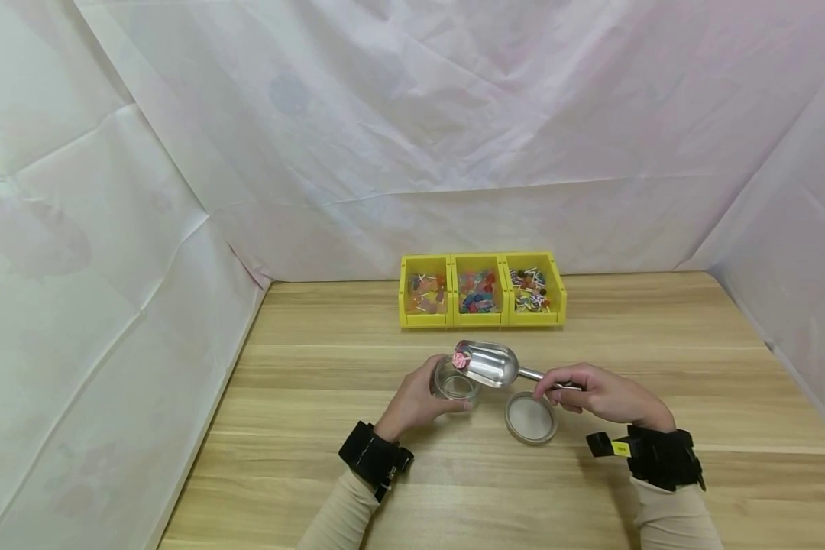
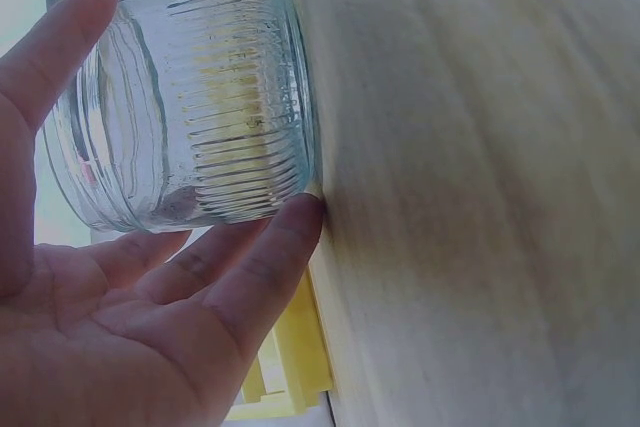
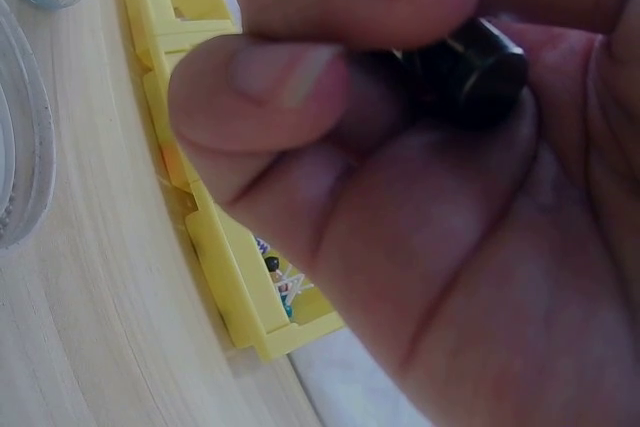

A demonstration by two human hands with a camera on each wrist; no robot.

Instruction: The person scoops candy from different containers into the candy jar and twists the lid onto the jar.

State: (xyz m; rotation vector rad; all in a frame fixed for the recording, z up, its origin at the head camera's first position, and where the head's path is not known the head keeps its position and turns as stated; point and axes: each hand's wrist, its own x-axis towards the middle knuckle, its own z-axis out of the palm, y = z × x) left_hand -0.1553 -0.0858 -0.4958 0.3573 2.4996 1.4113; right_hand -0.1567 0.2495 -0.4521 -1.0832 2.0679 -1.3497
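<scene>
My left hand (image 1: 422,399) holds a clear ribbed glass jar (image 2: 220,97) on the table, thumb on one side and fingers around the other. In my right hand (image 1: 601,393) is the handle of a metal scoop (image 1: 491,363), its dark end (image 3: 480,72) showing between the curled fingers in the right wrist view. The scoop's mouth is over the jar's opening, and a pink swirl candy (image 1: 461,359) lies at its front lip. Below the scoop handle, a round lid (image 1: 531,418) lies flat on the table, close to my right fingertips.
Behind the jar stands a row of three yellow bins (image 1: 481,321) holding small colourful candies, some on white sticks. White cloth (image 1: 454,137) hangs behind the wooden table (image 1: 316,428) and along both sides.
</scene>
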